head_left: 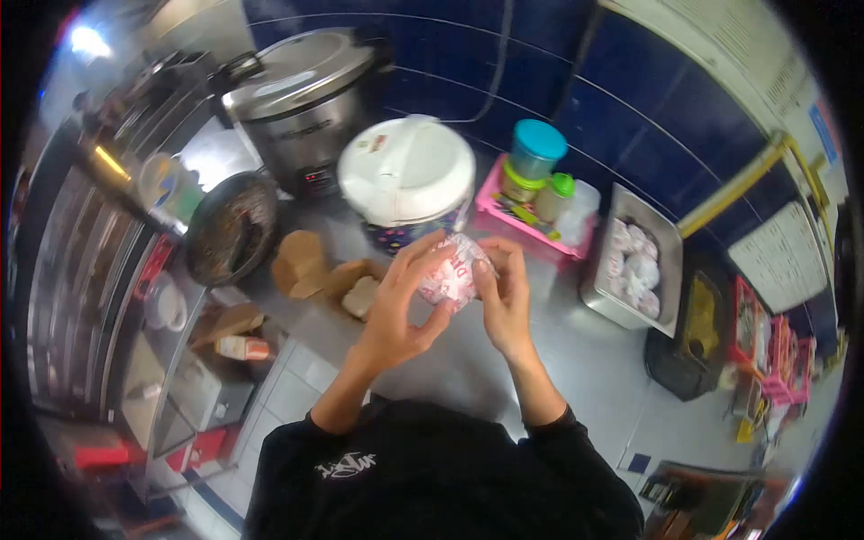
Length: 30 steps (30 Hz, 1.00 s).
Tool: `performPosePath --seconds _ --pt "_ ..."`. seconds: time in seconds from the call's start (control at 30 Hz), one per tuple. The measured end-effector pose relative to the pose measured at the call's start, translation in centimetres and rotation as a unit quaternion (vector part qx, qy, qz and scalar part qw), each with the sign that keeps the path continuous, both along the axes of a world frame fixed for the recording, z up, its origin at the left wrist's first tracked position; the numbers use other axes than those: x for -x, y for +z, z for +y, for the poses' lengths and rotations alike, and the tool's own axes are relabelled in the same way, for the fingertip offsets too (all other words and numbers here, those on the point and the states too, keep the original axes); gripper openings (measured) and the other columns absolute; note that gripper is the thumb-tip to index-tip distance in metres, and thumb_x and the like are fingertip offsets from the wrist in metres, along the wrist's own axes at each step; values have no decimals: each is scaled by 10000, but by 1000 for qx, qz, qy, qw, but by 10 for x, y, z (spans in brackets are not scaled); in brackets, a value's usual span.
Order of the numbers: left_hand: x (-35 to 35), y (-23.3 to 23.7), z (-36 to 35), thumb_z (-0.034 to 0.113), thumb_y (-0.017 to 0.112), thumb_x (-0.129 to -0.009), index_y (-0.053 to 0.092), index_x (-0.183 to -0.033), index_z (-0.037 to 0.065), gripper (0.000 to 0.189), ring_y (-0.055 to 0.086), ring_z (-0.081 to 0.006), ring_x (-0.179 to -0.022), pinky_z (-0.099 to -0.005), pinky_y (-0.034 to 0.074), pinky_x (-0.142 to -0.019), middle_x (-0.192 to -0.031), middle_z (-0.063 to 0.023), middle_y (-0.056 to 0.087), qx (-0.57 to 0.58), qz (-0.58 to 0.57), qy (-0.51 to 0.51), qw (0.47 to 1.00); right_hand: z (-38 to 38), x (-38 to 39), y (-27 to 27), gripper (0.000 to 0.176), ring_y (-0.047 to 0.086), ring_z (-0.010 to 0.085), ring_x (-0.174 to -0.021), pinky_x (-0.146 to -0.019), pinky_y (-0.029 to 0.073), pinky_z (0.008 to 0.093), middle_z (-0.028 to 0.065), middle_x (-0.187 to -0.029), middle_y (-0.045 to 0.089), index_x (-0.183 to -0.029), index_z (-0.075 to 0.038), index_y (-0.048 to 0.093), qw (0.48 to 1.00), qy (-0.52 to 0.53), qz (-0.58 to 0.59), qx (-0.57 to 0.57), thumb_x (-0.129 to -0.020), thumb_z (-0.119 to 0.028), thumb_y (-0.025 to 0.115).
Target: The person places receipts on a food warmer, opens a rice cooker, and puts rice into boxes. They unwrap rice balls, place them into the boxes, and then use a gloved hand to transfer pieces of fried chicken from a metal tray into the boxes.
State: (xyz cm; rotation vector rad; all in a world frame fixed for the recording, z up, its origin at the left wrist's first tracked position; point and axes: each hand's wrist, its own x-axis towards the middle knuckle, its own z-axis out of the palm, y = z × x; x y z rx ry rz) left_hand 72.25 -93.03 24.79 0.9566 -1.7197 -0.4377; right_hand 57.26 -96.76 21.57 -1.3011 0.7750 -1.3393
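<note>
A package wrapped in white paper with red print (453, 273) is held between both hands above the metal counter (562, 346). My left hand (402, 301) has its fingers curved round the package's left side. On its right side, the fingers and thumb of my right hand (504, 292) press against the paper. Just left of my left hand sits an open brown cardboard box (304, 265) with something pale inside. A white rice cooker (407, 171) with a patterned base is right behind the package.
Behind at left is a large steel cooker (301, 108), with a dark pan (232, 229) nearby. A pink tray (490, 202) carries several containers. Further right stand a steel pan (621, 310) of wrapped bundles and a black container (670, 364). Shelves (193, 396) lie at lower left.
</note>
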Motion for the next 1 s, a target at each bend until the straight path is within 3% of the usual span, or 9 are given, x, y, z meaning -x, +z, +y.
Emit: performPosePath --seconds 0.07,0.17,0.4,0.5,0.63,0.73,0.8,0.9,1.0 --pt "-29 -6 10 27 632 -698 490 -1199 32 521 467 -329 -1145 -392 375 -961 -1258 -182 468 -7 -16 31 999 8 -30 -1 285 498 172 -1094 -758 459 224 138 -1244 473 -1160 -43 462 999 28 -32 21 -881 -14 510" --pt "-59 -29 22 2 621 -694 522 -1144 23 462 526 -284 -1058 -345 421 -891 -1138 -167 545 -63 81 112 988 10 -55 -2 418 413 256 -1221 -816 485 290 167 -1393 297 -1249 -88 447 962 165 171 134 -852 26 512" --pt "-132 -51 22 106 525 -896 591 -949 14 125 544 -91 -685 -243 434 -604 -767 -90 600 -89 163 249 950 11 -130 15 417 428 296 -1202 -923 423 370 147 -1335 377 -1172 -78 499 930 257 250 85 -783 8 619" --pt "-164 -44 23 161 481 -931 595 -910 30 175 527 -62 -652 -251 415 -557 -690 -72 577 -209 202 267 919 2 -160 8 397 461 316 -1166 -889 438 377 149 -1342 366 -1071 -70 523 893 208 342 206 -710 45 643" --pt "-230 -66 5 228 430 -971 577 -938 -5 278 533 -47 -761 -193 427 -638 -855 -20 603 -219 167 251 928 -8 -195 -2 305 519 302 -1110 -875 436 374 165 -1226 491 -920 -41 490 906 207 271 252 -678 79 630" --pt "-258 -80 -7 254 421 -973 561 -910 1 296 562 -70 -758 -209 453 -654 -843 -27 598 -278 351 144 883 -18 -224 -15 237 572 243 -962 -834 442 332 130 -1041 573 -885 -29 467 930 149 183 283 -726 84 601" --pt "-258 -75 -15 263 414 -969 570 -942 31 281 576 -96 -667 -243 475 -585 -814 -17 611 -330 498 87 797 -21 -241 -20 208 592 194 -859 -791 451 298 93 -925 597 -879 -27 461 945 106 118 287 -756 83 586" --pt "-275 -90 -21 296 402 -970 495 -1127 21 331 598 -169 -887 -316 516 -762 -1047 -93 583 -341 517 -1 785 -30 -264 -22 99 466 69 -609 -572 411 219 -21 -718 473 -898 -30 459 988 -98 97 75 -856 10 540" --pt "-270 -78 -27 291 390 -973 449 -1177 21 343 574 -207 -1000 -366 501 -841 -1155 -127 535 -278 598 -92 746 -38 -277 -17 95 448 48 -624 -554 384 197 -14 -732 472 -908 -47 449 994 -67 -2 -84 -884 -31 539"
